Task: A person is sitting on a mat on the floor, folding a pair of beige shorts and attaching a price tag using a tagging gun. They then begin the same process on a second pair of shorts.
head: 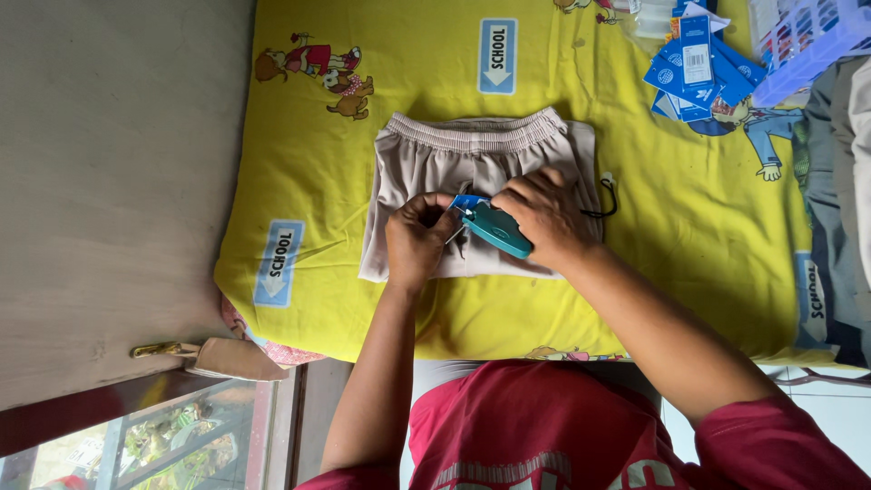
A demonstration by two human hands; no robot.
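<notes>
Teal tagging gun (496,230) sits gripped in your right hand (544,218) at frame centre, over the folded beige shorts (472,168) (on yellow cloth (653,200)); your left hand (417,238) pinches a blue tag (467,201).

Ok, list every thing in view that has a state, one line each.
Beige shorts: folded, lying flat on the yellow cloth.
Teal tagging gun: held in the right hand, tip at the shorts.
Blue tag: pinched at the gun's tip by the left hand.
Blue tags: loose pile on the cloth.
Purple basket: tilted, at the cloth's edge.
</notes>
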